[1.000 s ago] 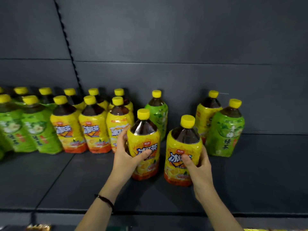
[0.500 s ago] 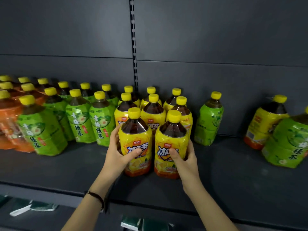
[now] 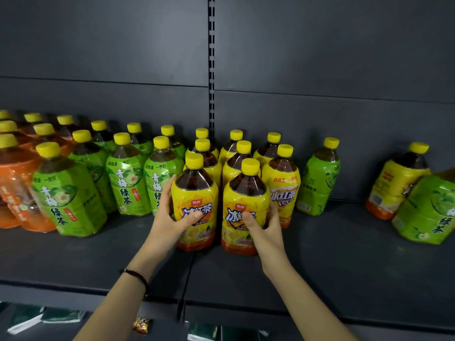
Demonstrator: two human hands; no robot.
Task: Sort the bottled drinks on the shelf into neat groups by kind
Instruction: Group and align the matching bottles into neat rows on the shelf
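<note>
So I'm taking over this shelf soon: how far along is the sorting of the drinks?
Well along, not finished. Done: the green tea group stands together on the left, with the yellow iced tea block beside it. In hand: the left hand and right hand each grip a yellow bottle at that block's front. Left: a lone green bottle right of the yellow block, plus a yellow bottle and a green bottle at far right.

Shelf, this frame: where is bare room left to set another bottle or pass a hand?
Bare shelf between the lone green bottle and the right-end pair, and along the front edge. Crowded left of the two held yellow bottles, gripped by left hand and right hand.
</note>
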